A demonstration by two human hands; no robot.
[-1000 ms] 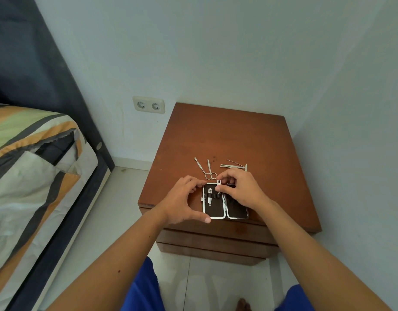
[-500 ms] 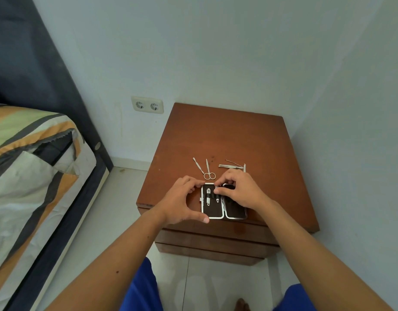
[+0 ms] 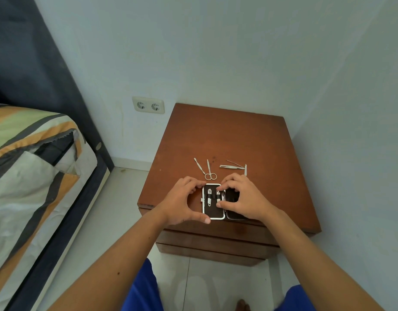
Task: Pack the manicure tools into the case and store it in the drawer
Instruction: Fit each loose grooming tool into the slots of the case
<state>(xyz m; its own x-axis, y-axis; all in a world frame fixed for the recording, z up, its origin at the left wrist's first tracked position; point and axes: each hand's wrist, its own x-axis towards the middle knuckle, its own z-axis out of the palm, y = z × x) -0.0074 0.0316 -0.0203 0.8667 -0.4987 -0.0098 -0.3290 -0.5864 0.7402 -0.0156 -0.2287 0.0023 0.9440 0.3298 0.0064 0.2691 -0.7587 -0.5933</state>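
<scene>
- Pale walls meet in a corner behind a brown wooden nightstand whose tabletop (image 3: 227, 135) carries everything for the job.
- On its near edge lies the manicure case (image 3: 213, 211), opened flat, dark inside with a bright metal rim; its left half shows in full, its right half sits mostly under a hand.
- Two small tools (image 3: 209, 197) sit strapped in the left half, so packing is begun but, by my judgement, well short of half done.
- Bracing the case's left side is the left hand (image 3: 182, 204), its fingers curved loosely around the rim, thumb at the near corner, holding no tool.
- Over the right half rests the right hand (image 3: 243, 199), its fingertips (image 3: 218, 205) pressing the second strapped tool into place, narrow and pinched close.
- Just beyond the case lie the scissors (image 3: 209, 172), with a slim pusher (image 3: 199, 165) beside them.
- Farther right, tweezers and thin picks (image 3: 232, 166) lie together, all loose.
- Left to do, as I judge it: seat those loose pieces, shut the case, open a drawer (image 3: 216, 234) below, all closed now, and store it.
- A striped bed (image 3: 31, 158) stands well apart to the left.
</scene>
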